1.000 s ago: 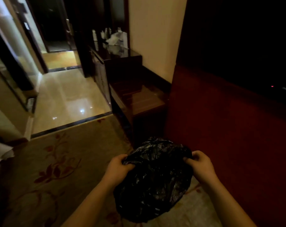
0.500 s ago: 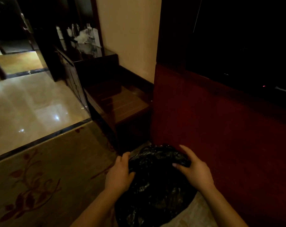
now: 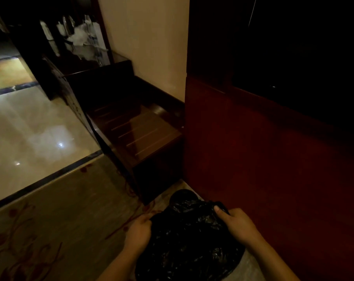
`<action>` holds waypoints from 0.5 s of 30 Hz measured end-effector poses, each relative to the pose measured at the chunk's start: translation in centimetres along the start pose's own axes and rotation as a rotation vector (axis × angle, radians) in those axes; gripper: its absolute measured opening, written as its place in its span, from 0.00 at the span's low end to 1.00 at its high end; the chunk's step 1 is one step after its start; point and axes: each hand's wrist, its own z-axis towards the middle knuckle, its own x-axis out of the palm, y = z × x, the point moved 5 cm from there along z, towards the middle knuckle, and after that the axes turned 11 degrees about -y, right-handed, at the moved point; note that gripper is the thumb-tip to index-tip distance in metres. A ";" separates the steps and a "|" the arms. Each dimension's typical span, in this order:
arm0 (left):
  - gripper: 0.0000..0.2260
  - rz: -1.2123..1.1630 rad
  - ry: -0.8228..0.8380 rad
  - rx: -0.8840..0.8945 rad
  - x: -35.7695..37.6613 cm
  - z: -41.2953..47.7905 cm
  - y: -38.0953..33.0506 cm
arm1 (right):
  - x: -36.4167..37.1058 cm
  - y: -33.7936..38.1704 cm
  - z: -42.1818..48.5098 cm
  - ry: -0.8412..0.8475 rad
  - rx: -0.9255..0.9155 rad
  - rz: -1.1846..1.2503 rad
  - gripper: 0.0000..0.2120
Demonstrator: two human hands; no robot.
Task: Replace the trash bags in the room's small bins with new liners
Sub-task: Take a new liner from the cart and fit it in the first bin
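We hold the black trash bag [image 3: 190,240] low in the bottom middle of the view, over the carpet's [image 3: 60,220] pale border. Its crinkled plastic is bunched into a full, rounded mass between our two hands. At its far edge a dark round shape shows, which may be the bin's mouth, though the light is too dim for us to be sure.

Room is tight on the right. The red-brown cabinet panel [image 3: 263,159] stands just beside the bag and runs the whole side. Ahead, the end of the low slatted bench [image 3: 135,130] is near, with only a narrow pale strip between it and the panel. To the left the carpet lies open and wide up to the dark border strip, with polished stone floor [image 3: 30,128] beyond it.

Our left hand [image 3: 138,233] grips the bag's left edge with its fingers curled into the plastic, the forearm coming up from below. Our right hand [image 3: 240,226] clasps the right upper edge, thumb laid on top and fingers bent over the fold.

Half a second ago the right hand lay flatter on the bag with its fingers stretched out, and now it has closed on the edge. The left hand has slid lower and farther out along its side. The bag has kept roughly its place beside the panel.
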 end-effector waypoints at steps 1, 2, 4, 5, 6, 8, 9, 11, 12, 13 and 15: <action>0.11 -0.008 -0.034 -0.007 -0.1 0.7 0.0 | 0.5 0.2 0.7 0.000 0.022 0.007 0.28; 0.16 -0.056 -0.033 0.023 -0.2 1.2 -0.5 | 1.1 0.6 1.4 -0.006 0.036 0.014 0.28; 0.32 -0.138 0.080 0.208 -0.3 2.0 -2.8 | 2.3 1.7 2.6 0.002 0.057 0.030 0.28; 0.38 -0.082 0.162 0.340 -0.1 2.4 -4.0 | 3.1 2.2 3.1 0.010 0.059 0.049 0.28; 0.41 0.013 0.241 0.476 0.4 3.1 -4.9 | 3.9 2.8 3.5 0.016 0.058 0.077 0.28; 0.43 0.201 0.377 0.637 1.6 5.5 -5.9 | 5.4 4.4 4.2 0.015 0.057 0.139 0.27; 0.42 0.239 0.436 0.659 2.3 7.0 -6.3 | 6.0 5.2 4.6 -0.002 0.067 0.152 0.27; 0.31 0.256 0.510 0.682 3.4 9.9 -7.3 | 6.6 6.6 5.6 -0.086 0.106 0.161 0.26; 0.24 0.237 0.498 0.702 3.5 11.0 -8.0 | 6.7 7.2 6.0 -0.137 0.130 0.160 0.26; 0.18 0.206 0.475 0.717 3.4 11.9 -8.7 | 6.7 7.7 6.3 -0.185 0.151 0.155 0.26; 0.11 0.133 0.488 0.702 3.2 13.6 -9.8 | 6.8 8.7 6.7 -0.252 0.159 0.111 0.24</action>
